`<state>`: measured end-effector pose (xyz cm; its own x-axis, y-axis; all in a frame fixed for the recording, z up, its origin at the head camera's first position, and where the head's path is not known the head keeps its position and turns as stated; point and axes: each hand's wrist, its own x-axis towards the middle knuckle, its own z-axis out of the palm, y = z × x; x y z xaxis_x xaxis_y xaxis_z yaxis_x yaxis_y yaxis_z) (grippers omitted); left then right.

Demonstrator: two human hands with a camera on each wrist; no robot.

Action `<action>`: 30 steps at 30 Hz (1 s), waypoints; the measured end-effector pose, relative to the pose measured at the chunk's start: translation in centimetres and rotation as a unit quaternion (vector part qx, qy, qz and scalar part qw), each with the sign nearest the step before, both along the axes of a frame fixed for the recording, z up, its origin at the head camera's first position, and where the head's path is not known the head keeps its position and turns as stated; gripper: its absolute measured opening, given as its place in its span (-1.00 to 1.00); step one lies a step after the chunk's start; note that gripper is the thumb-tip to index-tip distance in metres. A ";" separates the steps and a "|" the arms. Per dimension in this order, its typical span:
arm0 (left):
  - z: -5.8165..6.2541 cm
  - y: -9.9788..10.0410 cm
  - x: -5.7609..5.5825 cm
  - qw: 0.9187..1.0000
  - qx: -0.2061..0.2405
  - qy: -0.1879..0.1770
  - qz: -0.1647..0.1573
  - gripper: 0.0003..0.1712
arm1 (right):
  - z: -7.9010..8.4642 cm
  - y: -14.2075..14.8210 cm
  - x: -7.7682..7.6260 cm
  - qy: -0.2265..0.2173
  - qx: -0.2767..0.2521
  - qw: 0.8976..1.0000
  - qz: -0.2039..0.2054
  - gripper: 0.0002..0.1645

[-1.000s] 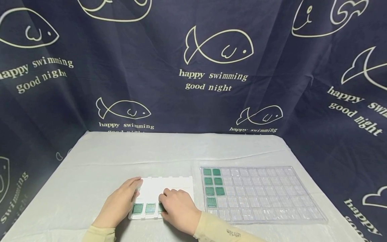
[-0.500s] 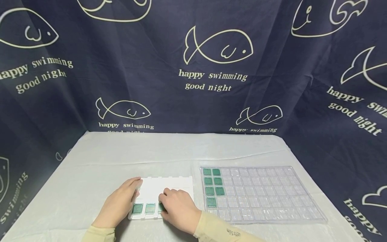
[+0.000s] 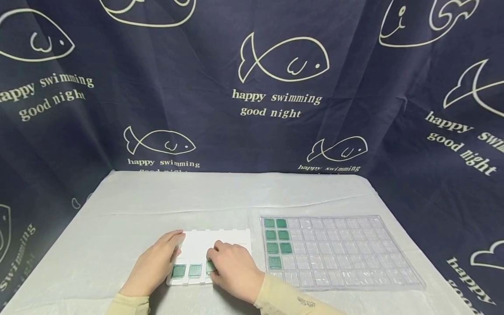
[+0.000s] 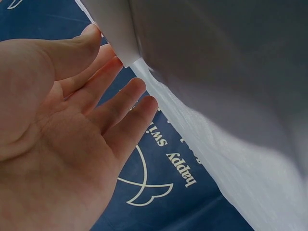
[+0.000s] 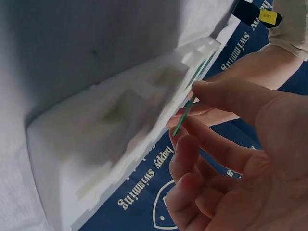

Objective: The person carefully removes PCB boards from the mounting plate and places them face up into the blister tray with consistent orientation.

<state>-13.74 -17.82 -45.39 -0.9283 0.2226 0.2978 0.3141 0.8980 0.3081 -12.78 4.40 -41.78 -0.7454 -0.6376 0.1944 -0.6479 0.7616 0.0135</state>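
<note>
A white plastic tray (image 3: 197, 245) lies on the table, with green square circuit boards, one (image 3: 179, 271) at its near left and another board (image 3: 195, 271) beside it. My left hand (image 3: 154, 261) holds the tray's left edge; in the left wrist view its thumb and forefinger meet that edge while the other fingers extend past it. My right hand (image 3: 235, 269) pinches a third green board (image 5: 185, 115) between thumb and fingertips. That board tilts at the tray's near row, partly hidden by the hand in the head view.
A clear compartment tray (image 3: 338, 249) stands to the right, several green boards (image 3: 271, 235) filling pockets in its left two columns. White cloth (image 3: 236, 192) covers the table. A dark blue fish-print curtain (image 3: 212, 87) surrounds the back and sides.
The right hand has shifted slightly right, and the board at its fingertips now shows more of its face and looks tilted up. The left hand stays on the tray.
</note>
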 end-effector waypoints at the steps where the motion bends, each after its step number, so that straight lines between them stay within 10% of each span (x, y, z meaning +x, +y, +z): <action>1: 0.0 0.0 0.0 1.000 -0.001 0.000 0.000 -0.53 | 0.2 0.0 0.0 -0.002 -0.002 1.000 -0.001 -0.75; 30: 0.1 0.0 0.0 1.000 0.005 0.015 -0.004 -0.55 | 1.6 7.5 0.4 0.015 -0.090 0.994 -0.066 -0.65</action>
